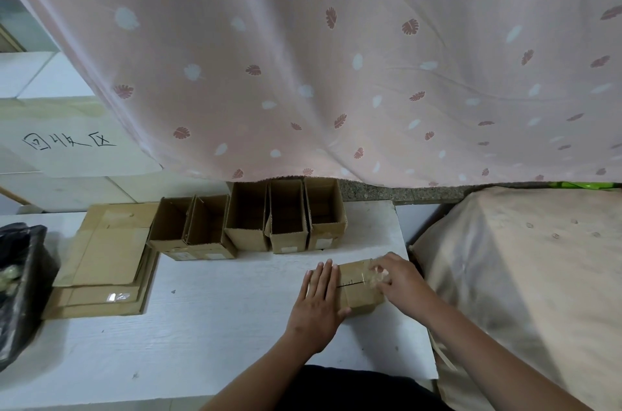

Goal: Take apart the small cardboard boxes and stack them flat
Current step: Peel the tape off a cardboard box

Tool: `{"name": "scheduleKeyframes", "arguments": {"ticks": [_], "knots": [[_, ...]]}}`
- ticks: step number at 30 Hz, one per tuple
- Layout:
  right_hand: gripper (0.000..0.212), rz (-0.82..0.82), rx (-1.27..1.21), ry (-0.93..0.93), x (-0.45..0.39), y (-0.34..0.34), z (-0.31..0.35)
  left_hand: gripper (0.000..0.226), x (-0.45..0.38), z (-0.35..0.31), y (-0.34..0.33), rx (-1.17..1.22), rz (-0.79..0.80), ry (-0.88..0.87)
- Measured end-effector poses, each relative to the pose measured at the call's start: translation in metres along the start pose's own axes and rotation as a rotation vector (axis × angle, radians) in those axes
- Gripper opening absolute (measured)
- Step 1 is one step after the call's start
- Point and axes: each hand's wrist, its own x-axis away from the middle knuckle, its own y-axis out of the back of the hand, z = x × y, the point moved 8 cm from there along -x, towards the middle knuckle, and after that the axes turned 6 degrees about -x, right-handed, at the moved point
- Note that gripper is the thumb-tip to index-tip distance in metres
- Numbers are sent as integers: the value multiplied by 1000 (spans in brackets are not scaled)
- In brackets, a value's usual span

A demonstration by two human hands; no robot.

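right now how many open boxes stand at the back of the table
5, in a row under the curtain: two lower ones at left, three taller at right.

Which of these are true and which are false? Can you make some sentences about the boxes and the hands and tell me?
1. The left hand lies flat on the closed box. True.
2. The right hand is picking up the black bag. False: it is pinching crumpled tape at the closed box's right end; the black bag sits untouched at the far left.
3. Five open boxes stand in a row at the back of the white table. True.
4. The flat cardboard pile lies to the right of the open boxes. False: it lies to their left.
5. A pink curtain with leaf shapes hangs behind the table. True.
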Motion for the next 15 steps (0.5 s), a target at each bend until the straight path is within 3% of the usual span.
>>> {"name": "scheduleKeyframes", "arguments": {"ticks": [3,15], "knots": [[42,-11,66,11,1,3,6,81,0,0,0,-6,-2,2],[18,80,44,3,-5,-17,-4,82,2,0,0,-11,-10,6]]}}
